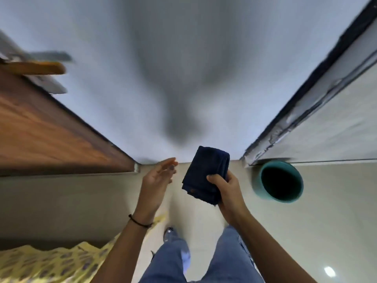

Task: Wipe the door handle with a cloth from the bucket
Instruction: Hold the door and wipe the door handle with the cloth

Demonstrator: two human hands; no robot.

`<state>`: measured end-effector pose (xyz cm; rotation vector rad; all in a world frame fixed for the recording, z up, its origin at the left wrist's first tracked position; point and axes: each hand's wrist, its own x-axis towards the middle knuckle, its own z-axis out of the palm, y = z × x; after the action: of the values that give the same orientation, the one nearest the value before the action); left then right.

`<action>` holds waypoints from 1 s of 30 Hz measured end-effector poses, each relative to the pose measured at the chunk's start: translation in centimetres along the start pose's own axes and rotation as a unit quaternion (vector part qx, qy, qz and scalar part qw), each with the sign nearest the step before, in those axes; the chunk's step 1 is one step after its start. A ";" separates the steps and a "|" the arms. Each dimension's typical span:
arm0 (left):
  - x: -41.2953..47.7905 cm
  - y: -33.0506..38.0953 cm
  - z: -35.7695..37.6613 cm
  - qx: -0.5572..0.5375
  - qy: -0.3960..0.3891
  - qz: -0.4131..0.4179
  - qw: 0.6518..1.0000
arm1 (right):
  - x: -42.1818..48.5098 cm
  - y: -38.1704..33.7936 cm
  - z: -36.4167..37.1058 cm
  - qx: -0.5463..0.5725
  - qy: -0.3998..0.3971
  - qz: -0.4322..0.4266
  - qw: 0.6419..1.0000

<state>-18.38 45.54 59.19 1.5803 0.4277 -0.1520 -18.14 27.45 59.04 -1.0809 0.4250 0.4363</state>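
My right hand (226, 190) grips a folded dark blue cloth (206, 172) by its lower right corner, holding it up in front of me. My left hand (157, 180) hovers just left of the cloth with fingers spread, apart from it and holding nothing. The teal bucket (263, 193) stands on the tiled floor to the right, against the wall's foot; its inside looks dark. At the far left a brass-coloured door handle (36, 68) sticks out from the edge of a brown wooden door (47, 129), blurred, well above and left of both hands.
A grey-white wall (183, 58) fills the view ahead, with my shadow on it. A dark-framed panel (326, 99) runs up the right side. Yellow patterned fabric (51, 262) lies at the lower left. My jeans-clad legs stand on pale floor tiles (326, 231).
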 end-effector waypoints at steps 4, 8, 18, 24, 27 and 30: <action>-0.3 2.6 -11.3 0.018 0.103 0.061 0.993 | 0.2 2.6 9.8 -0.042 -0.004 -0.017 0.999; 1.7 6.2 -19.7 0.080 0.222 0.143 0.961 | 1.5 0.7 17.9 -0.188 -0.028 -0.160 0.969; 10.6 14.4 -30.1 0.170 0.365 0.310 0.861 | 9.2 -6.2 35.9 -0.368 0.005 -0.500 0.784; 15.3 15.0 -34.5 0.248 0.356 0.384 0.815 | 14.5 -2.4 43.7 -0.651 -0.008 -0.512 0.561; 17.5 15.0 -36.2 0.315 0.347 0.418 0.778 | 15.2 -1.2 44.2 -0.689 0.010 -0.487 0.537; 19.2 15.4 -37.8 0.352 0.325 0.480 0.735 | 15.6 -1.7 44.1 -0.712 0.060 -0.502 0.487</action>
<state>-1.42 86.11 69.12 2.4046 -0.0021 1.2111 1.00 68.74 69.97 -2.7321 -0.7401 -0.5762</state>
